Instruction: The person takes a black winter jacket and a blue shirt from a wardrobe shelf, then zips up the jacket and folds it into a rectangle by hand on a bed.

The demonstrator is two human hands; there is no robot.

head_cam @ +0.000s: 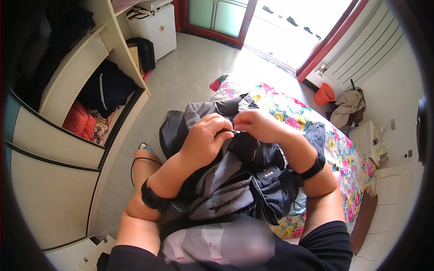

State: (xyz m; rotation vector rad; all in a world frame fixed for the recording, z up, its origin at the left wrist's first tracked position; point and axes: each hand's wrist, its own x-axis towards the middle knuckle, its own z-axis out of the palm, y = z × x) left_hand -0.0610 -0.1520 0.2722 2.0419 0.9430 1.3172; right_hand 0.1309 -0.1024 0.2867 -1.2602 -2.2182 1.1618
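Note:
A black and grey jacket (220, 200) lies bunched over my lap and the bed's edge. Above it, my left hand (208, 139) pinches a thin dark strip or cord (226, 130) between thumb and fingers. My right hand (259, 125) is close on the other side, fingers curled at a small light-coloured tip (237, 131) of that dark piece. What the right fingertips grip is partly hidden behind the hand. A black garment part with a small embroidered patch (268, 173) lies below my right hand. Black bands are around both forearms.
A bed with a flowered sheet (342, 159) extends to the right. An open wardrobe (76, 64) with folded clothes stands at left, a white cabinet (159, 32) beyond it. A red bin (324, 94) and a draped beige garment (347, 105) are near the right wall.

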